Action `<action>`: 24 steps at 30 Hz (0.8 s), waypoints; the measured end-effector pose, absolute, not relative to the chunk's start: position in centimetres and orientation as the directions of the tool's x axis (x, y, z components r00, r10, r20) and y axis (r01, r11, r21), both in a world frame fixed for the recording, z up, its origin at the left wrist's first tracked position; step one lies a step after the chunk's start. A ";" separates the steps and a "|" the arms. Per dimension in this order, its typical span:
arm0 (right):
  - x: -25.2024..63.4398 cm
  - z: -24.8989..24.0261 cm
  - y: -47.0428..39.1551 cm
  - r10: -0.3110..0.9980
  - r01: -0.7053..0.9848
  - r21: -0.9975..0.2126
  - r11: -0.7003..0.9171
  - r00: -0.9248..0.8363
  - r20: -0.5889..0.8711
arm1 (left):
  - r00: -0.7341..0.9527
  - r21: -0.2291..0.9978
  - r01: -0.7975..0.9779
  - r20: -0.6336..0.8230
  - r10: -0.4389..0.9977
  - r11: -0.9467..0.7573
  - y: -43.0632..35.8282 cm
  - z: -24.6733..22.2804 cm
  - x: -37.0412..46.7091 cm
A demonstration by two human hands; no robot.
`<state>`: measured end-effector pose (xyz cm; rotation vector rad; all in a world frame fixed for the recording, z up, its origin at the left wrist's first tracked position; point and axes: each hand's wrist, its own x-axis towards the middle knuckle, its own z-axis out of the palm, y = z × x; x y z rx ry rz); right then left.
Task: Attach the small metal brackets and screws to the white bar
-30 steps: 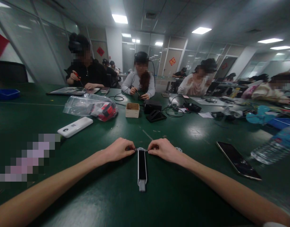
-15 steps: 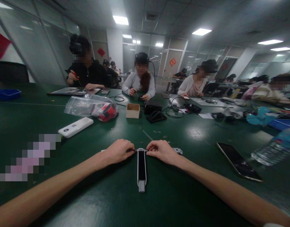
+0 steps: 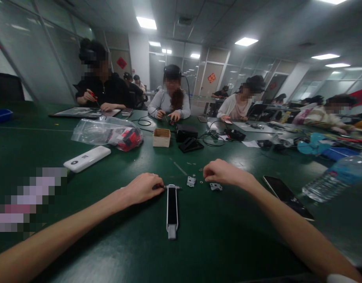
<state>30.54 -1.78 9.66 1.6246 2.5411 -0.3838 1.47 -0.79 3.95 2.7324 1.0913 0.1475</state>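
Observation:
In the head view, a long narrow device with a white frame, black middle and grey near end lies on the green table. A thin metal rod crosses its far end. My left hand is closed at the left end of this rod, fingertips pinched there. Farther right, my right hand reaches down with bent fingers beside some small rings; anything between its fingertips is too small to make out. Two small metal brackets lie nearby, a left bracket and a right bracket below the right hand.
A phone and a plastic bottle lie on the right. To the left are a white power bank and a clear bag with red contents. A small box stands ahead. People sit across the table.
My right hand has let go of the rod's right end and moved right and away from me, to the small rings. The left bracket is now uncovered. My left hand stays at the rod.

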 end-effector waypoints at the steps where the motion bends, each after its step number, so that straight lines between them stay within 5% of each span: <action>1: 30.6 9.3 -1.6 0.875 0.915 -0.126 0.384 -0.404 -0.268 | 0.722 0.217 0.672 0.022 0.691 -0.708 -0.8 3.9 1.5; 12: 29.1 7.3 -1.4 0.888 0.925 -0.018 0.380 -0.370 -0.273 | 0.741 0.249 0.646 0.019 0.671 -0.721 -0.3 5.4 0.7; 15: 28.1 7.7 -2.3 0.870 0.871 -0.149 0.468 -0.484 -0.097 | 0.729 0.337 0.629 0.056 0.682 -0.701 -0.8 6.4 0.9; 19: 25.2 7.2 -4.5 0.780 0.695 -0.356 0.624 -0.534 0.326 | 0.665 0.609 0.544 0.106 0.739 -0.577 -2.2 6.8 2.0; 24: 22.6 5.4 -6.1 0.661 0.580 -0.339 0.741 -0.541 0.520 | 0.654 0.847 0.388 0.026 0.756 -0.365 -3.2 6.5 2.9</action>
